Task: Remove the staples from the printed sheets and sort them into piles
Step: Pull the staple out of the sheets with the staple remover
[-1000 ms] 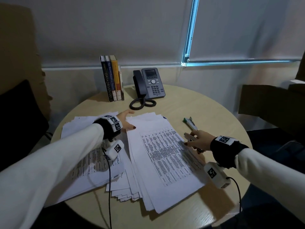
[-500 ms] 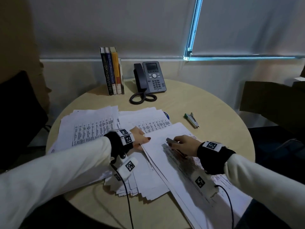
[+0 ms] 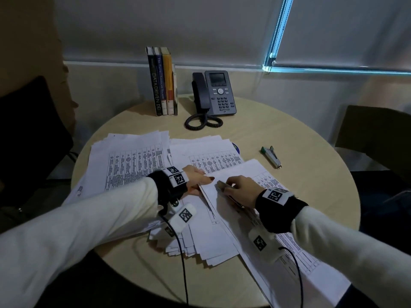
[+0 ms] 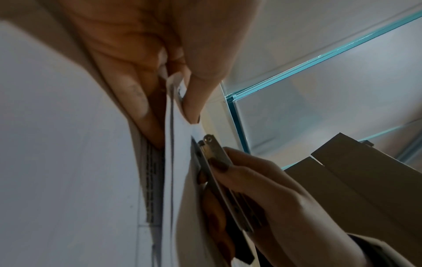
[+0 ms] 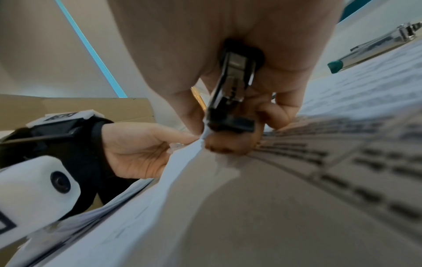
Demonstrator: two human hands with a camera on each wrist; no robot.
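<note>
My left hand (image 3: 195, 178) pinches the corner of the stapled sheets (image 3: 235, 174) lying on the table (image 3: 311, 152). My right hand (image 3: 240, 187) grips the staple remover (image 4: 219, 173), pressed against that corner. One book (image 3: 155, 85) spine reads "DATA DRIVEN".

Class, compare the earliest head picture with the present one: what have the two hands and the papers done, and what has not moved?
The right hand, holding the staple remover, moved left from the sheet's right edge to its near-left corner. The left hand drew back from the far pile and now pinches that corner of the stapled sheets, which slid toward the person. The stapler, phone and books stayed put.
</note>
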